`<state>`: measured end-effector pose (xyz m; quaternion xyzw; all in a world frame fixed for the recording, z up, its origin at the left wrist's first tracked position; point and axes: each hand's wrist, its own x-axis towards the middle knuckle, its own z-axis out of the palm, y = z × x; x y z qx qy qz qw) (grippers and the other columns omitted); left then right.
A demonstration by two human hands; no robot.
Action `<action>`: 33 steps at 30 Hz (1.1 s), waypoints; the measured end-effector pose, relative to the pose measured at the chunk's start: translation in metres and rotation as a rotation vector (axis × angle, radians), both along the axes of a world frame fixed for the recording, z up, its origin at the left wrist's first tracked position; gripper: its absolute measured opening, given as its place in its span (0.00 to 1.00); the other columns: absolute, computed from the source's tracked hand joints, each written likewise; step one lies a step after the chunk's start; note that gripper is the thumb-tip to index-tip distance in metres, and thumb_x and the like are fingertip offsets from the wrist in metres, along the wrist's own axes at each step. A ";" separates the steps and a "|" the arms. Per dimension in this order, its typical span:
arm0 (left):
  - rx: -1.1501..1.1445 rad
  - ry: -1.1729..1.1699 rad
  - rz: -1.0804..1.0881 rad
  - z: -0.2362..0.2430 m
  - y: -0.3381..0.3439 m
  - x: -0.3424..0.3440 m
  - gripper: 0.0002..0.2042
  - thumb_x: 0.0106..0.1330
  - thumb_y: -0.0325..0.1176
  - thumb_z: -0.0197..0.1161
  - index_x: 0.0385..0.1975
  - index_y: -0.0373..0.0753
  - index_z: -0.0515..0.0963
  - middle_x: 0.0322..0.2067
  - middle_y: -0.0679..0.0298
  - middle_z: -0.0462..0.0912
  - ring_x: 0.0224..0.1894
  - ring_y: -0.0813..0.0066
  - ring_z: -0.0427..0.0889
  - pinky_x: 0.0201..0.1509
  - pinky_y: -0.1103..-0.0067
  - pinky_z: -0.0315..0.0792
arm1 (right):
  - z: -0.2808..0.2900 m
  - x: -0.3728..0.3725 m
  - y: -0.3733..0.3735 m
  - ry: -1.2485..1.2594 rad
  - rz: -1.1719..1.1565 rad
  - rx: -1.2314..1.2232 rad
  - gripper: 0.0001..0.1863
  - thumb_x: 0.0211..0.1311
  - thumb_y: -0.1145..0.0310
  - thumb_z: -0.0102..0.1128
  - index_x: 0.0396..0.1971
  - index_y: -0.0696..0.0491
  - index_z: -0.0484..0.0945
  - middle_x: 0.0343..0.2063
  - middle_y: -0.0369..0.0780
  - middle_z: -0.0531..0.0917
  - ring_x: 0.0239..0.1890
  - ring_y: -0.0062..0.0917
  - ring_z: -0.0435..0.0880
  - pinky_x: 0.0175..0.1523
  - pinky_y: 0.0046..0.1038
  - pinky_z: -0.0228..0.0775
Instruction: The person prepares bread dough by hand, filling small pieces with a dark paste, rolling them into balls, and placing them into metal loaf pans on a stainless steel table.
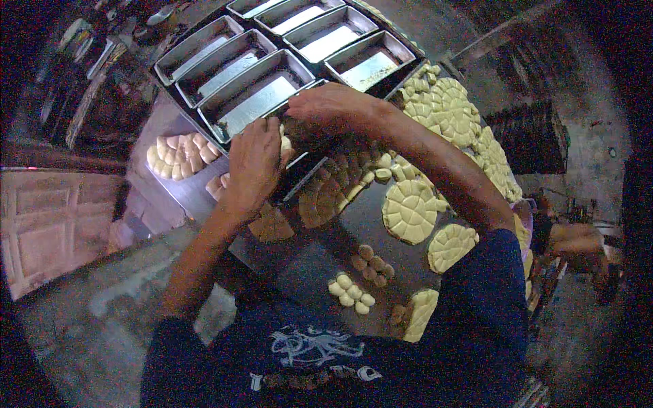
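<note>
From here, the left hand [257,155] curls against a bit of pale dough [286,141] over the nearest tin [298,160], at the frame's upper centre; I can't tell whether it grips. The right hand [326,105] arches over the tin, its hold hidden. The dough looks light, soft, easily dented: best cupped underneath. The tin seems stiff, best held by its rim.

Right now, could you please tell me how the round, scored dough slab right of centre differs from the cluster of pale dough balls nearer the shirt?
The dough slab is one broad, flattish disc, while the cluster of dough balls is a much smaller bunch.
The slab is cut into blocky sections; the cluster's pieces are rounded.
Both are pale and rest on the same grey table.
</note>
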<state>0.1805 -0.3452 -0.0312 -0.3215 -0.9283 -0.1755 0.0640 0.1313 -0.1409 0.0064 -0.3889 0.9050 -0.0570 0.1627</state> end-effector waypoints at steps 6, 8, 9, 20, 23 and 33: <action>-0.103 0.079 0.047 0.019 0.005 0.003 0.26 0.52 0.48 0.69 0.43 0.34 0.73 0.37 0.55 0.74 0.40 0.58 0.73 0.40 0.66 0.67 | -0.017 -0.004 0.021 -0.125 0.010 -0.361 0.26 0.47 0.76 0.63 0.51 0.54 0.72 0.45 0.47 0.81 0.49 0.42 0.80 0.53 0.38 0.73; -0.077 0.057 0.025 0.017 0.001 0.003 0.26 0.51 0.48 0.70 0.42 0.34 0.74 0.37 0.55 0.74 0.40 0.58 0.72 0.40 0.66 0.67 | -0.009 0.001 0.025 -0.087 -0.012 -0.432 0.33 0.42 0.81 0.64 0.54 0.53 0.70 0.46 0.47 0.80 0.51 0.43 0.79 0.56 0.38 0.72; -0.064 0.045 0.014 0.013 -0.001 0.003 0.25 0.51 0.48 0.70 0.41 0.34 0.74 0.37 0.55 0.73 0.39 0.58 0.72 0.40 0.67 0.67 | -0.009 0.002 0.027 -0.022 -0.021 -0.425 0.32 0.42 0.81 0.64 0.54 0.53 0.71 0.46 0.47 0.80 0.51 0.43 0.79 0.56 0.37 0.72; 0.009 0.066 -0.013 0.024 0.005 -0.004 0.24 0.48 0.42 0.71 0.44 0.36 0.74 0.36 0.57 0.71 0.41 0.60 0.70 0.42 0.67 0.67 | 0.023 0.009 0.000 -0.232 -0.287 -0.029 0.17 0.46 0.79 0.60 0.40 0.55 0.76 0.36 0.49 0.81 0.44 0.44 0.81 0.48 0.39 0.74; 0.009 0.155 -0.078 -0.002 0.019 -0.018 0.23 0.50 0.40 0.69 0.44 0.37 0.74 0.36 0.57 0.71 0.42 0.60 0.70 0.42 0.67 0.67 | 0.010 0.007 0.009 -0.092 -0.229 -0.054 0.16 0.48 0.79 0.58 0.40 0.55 0.76 0.35 0.49 0.80 0.43 0.44 0.81 0.48 0.39 0.74; -0.159 0.117 -0.049 -0.005 0.018 -0.019 0.25 0.50 0.34 0.66 0.49 0.37 0.72 0.42 0.56 0.75 0.47 0.57 0.72 0.44 0.65 0.67 | 0.002 0.009 0.016 0.104 -0.181 0.001 0.14 0.55 0.74 0.55 0.43 0.55 0.73 0.37 0.49 0.80 0.44 0.43 0.81 0.48 0.39 0.75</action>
